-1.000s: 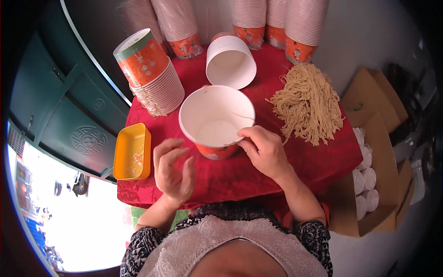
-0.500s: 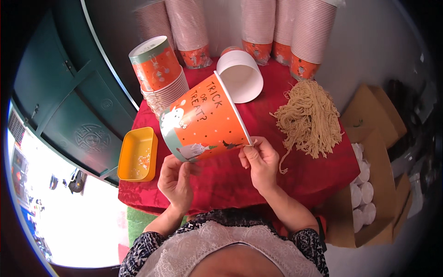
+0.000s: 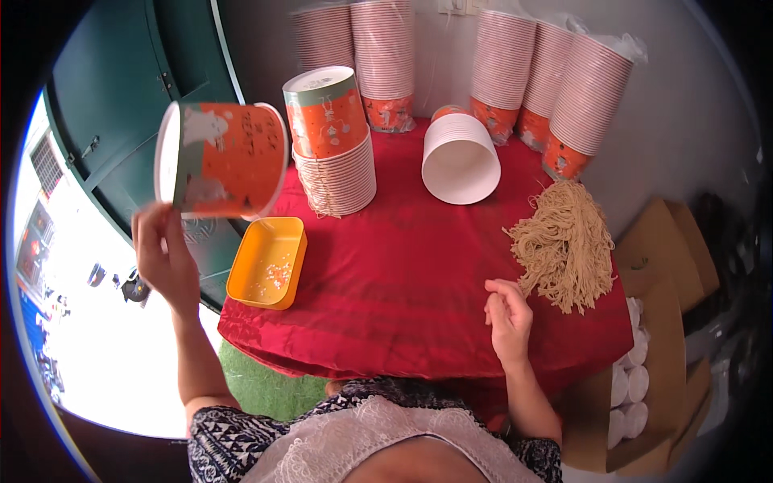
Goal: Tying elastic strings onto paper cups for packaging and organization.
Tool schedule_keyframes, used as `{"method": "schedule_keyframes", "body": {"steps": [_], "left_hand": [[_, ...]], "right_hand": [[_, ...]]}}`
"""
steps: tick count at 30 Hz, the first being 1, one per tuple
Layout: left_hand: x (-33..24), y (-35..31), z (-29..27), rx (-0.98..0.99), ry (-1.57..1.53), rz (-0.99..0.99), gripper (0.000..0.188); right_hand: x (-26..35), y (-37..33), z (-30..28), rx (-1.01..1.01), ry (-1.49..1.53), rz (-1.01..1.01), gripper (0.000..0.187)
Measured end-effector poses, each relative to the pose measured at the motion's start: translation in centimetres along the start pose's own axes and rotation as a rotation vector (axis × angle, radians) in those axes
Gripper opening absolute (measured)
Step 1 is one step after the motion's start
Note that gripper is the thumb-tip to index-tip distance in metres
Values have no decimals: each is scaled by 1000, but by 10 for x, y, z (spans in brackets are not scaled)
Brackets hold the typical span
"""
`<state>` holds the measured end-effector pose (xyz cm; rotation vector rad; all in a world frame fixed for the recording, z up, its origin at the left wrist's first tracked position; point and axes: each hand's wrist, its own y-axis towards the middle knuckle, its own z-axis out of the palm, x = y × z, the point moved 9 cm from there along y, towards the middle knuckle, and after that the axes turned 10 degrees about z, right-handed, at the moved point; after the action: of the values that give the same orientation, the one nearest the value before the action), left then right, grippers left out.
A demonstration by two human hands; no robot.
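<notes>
My left hand (image 3: 163, 249) is raised at the left, fingers closed on the bottom edge of an orange paper bucket (image 3: 233, 157) with white ghosts, dark lettering and a grey-green base band. The bucket lies on its side in the air, a little blurred, its base facing left. My right hand (image 3: 509, 320) hovers over the table's right part, fingers curled together, with nothing visible in them. Beside it lies a heap of tan strings (image 3: 564, 249). A nested stack of upside-down buckets (image 3: 336, 173) stands at the left, strings hanging down its side.
A yellow tray (image 3: 268, 262) with small white and orange bits sits at the left of the red tablecloth (image 3: 403, 290). White buckets (image 3: 460, 161) lie on their side at the back. Tall wrapped bucket stacks (image 3: 384, 56) line the wall. An open carton (image 3: 660, 354) stands right.
My left hand has carried the bucket from the middle to the far left. My right hand has let go of its rim and moved right. The view has shifted left.
</notes>
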<state>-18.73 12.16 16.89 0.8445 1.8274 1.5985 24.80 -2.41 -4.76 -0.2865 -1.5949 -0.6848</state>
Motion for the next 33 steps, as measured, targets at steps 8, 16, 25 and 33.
{"method": "schedule_keyframes", "body": {"steps": [8, 16, 25, 33], "left_hand": [[71, 99, 83, 153, -29, 44, 10], [95, 137, 177, 279, -197, 36, 17], [54, 149, 234, 415, -143, 210, 18], [40, 134, 264, 563, -123, 204, 14]], "right_hand": [[-34, -3, -18, -45, -91, 108, 14], [-36, -5, -17, -29, -260, 119, 13], [-29, -4, -12, -26, -332, 11, 13], [-28, -5, -12, -12, -338, 23, 13]]}}
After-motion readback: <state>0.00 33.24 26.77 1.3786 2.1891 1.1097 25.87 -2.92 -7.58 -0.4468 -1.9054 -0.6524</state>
